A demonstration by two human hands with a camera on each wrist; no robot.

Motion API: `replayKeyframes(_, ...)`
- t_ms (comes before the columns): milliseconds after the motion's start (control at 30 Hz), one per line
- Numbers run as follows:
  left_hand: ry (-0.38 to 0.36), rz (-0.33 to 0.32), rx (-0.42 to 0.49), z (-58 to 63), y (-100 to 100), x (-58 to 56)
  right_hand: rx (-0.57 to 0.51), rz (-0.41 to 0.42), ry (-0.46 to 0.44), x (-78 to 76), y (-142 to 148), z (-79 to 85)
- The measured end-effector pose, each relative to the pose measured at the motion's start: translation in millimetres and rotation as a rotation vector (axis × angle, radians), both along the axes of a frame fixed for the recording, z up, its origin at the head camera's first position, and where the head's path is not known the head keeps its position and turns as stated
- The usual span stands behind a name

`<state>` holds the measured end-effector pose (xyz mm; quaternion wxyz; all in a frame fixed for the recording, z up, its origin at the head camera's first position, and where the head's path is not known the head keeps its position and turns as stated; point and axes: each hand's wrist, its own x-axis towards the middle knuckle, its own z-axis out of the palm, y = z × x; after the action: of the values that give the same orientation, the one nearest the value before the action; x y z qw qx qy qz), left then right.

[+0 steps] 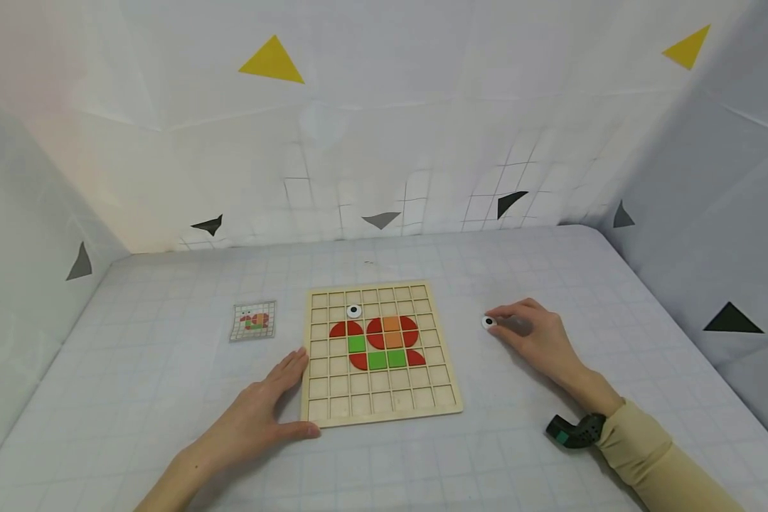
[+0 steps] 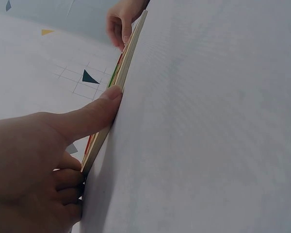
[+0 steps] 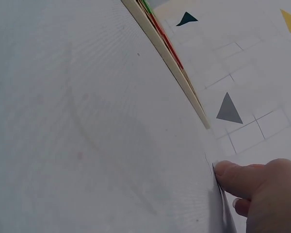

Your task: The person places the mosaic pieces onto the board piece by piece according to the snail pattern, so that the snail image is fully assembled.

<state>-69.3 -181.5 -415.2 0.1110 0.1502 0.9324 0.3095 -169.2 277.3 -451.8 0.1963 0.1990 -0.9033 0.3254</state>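
Note:
A square wooden grid board [image 1: 320, 409] lies flat in the middle of the table. In its cells are red quarter-round pieces [image 1: 416, 358], several green squares [image 1: 356, 344] and orange squares [image 1: 392, 323], plus a round white eye piece [image 1: 354, 311] above them. My left hand [image 1: 249, 419] spans the board's near left corner. Its fingers lie straight along the left side, and the thumb [image 2: 99, 109] touches the front edge. To the right of the board, my right hand [image 1: 544, 338] pinches a second eye piece [image 1: 488, 322] between thumb and fingertips, low over the table.
A small picture card [image 1: 252, 321] lies left of the board, showing a coloured figure on a grid. White sheets with yellow, black and grey triangles enclose the table [image 1: 518, 455] at the back and sides. A dark band [image 1: 576, 431] circles the right wrist.

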Motion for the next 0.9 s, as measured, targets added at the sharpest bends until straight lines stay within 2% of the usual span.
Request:
replayKeyframes(100, -0.005, 0.001, 0.002, -0.2, 0.5, -0.2, -0.021, 0.008, 0.004, 1.3, -2.5, 3.8)
replayKeyframes(200, -0.007, 0.000, 0.000, -0.6, 0.9, -0.3, -0.051, 0.037, 0.001, 2.5, -12.3, 14.4)
replayKeyframes(400, -0.008, 0.006, -0.007, -0.6, 0.7, -0.8, -0.088, 0.091, -0.039, -2.7, -53.4, 38.0)
replayKeyframes(700, 0.012, -0.004, -0.003, -2.3, 1.0, -0.6, -0.128, 0.221, -0.054, -14.8, -116.2, 41.1)
replayKeyframes(900, 0.009, -0.001, -0.006, -1.7, 0.5, -0.8, -0.128, 0.263, -0.049, -20.4, -149.9, 45.3)
